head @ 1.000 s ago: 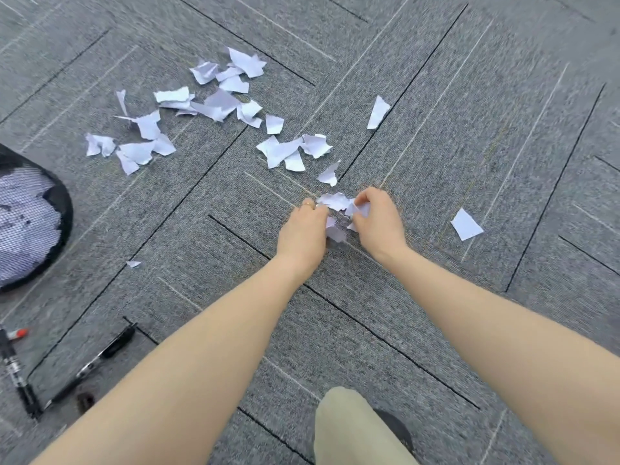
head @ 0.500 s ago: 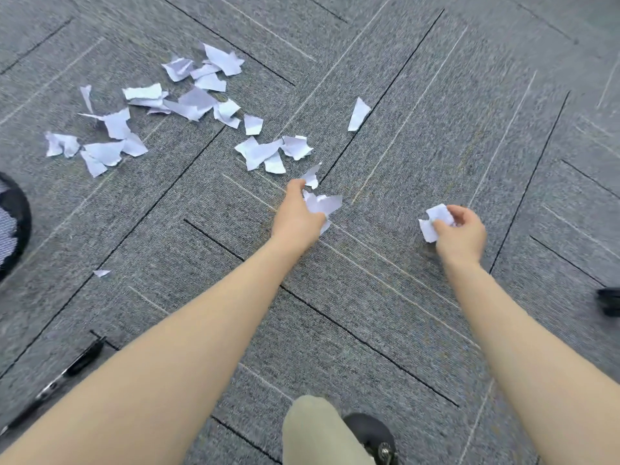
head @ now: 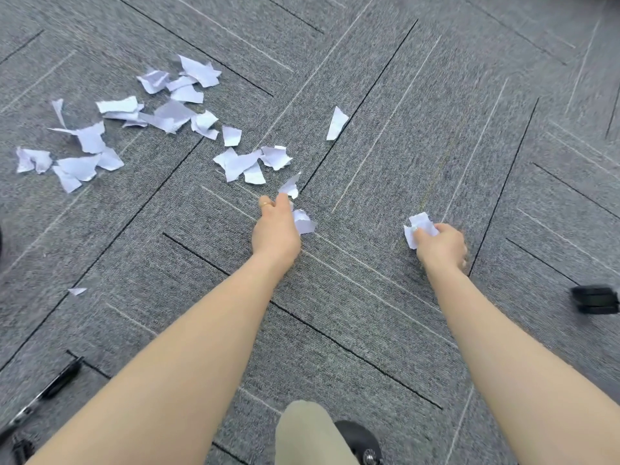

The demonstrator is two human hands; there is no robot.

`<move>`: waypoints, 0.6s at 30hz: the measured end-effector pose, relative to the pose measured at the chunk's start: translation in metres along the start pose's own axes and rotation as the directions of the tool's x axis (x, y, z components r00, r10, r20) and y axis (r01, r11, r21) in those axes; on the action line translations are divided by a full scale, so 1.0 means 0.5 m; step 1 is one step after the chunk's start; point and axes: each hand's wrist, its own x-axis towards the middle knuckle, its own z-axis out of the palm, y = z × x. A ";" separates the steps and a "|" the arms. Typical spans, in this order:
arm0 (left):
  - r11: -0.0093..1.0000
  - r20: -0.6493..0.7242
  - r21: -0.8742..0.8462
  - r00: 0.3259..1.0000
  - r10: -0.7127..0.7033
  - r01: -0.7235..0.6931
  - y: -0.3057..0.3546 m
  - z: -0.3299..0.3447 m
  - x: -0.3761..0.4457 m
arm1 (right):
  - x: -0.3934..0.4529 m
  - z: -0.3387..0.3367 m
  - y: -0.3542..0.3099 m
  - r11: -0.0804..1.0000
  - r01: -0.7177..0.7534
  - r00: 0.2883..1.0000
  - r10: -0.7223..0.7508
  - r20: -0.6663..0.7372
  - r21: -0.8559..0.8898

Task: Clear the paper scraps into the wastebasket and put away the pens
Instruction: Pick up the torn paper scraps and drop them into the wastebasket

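At 6 o'clock, closest in, a knee in tan trousers [head: 302,431] and a black shoe [head: 360,439] stand on the grey carpet floor [head: 419,146], which is made of tiles with thin dark and pale lines. At 8 o'clock a black pen [head: 50,387] lies on the carpet, by the edge of the view. At 3 o'clock sits a small black thing [head: 595,299], too blurry to name.

Farther out, both bare arms reach forward. The right hand [head: 441,245] has its grip closed on a white paper scrap [head: 419,226]. The left hand [head: 276,229], with a ring on one finger, has its grip closed on a bunch of scraps [head: 303,221], just above the carpet.

A tiny scrap [head: 77,291] lies alone at 9 o'clock. From 10 to 12 o'clock, many torn paper scraps [head: 161,119] lie spread over the carpet, with one scrap [head: 336,123] off alone at 12.
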 end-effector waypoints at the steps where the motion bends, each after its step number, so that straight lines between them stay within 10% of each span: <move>1: 1.000 -0.002 0.013 1.000 0.015 -0.015 0.002 0.001 -0.002 | -0.004 0.002 -0.002 1.000 0.010 1.000 -0.010 -0.019 0.025; 7: 0.997 0.024 -0.039 0.997 0.071 -0.070 -0.002 0.002 -0.008 | -0.102 0.025 -0.073 0.845 0.235 0.968 -0.250 -0.034 0.481; 12: 0.986 0.041 -0.168 0.999 -0.013 0.019 -0.032 0.000 -0.021 | -0.156 0.063 -0.178 0.868 0.193 0.853 -0.379 0.360 0.457; 18: 0.917 0.065 -0.374 0.990 -0.125 0.140 -0.106 -0.063 -0.035 | -0.166 0.113 -0.260 0.874 0.213 0.829 -0.398 0.394 0.436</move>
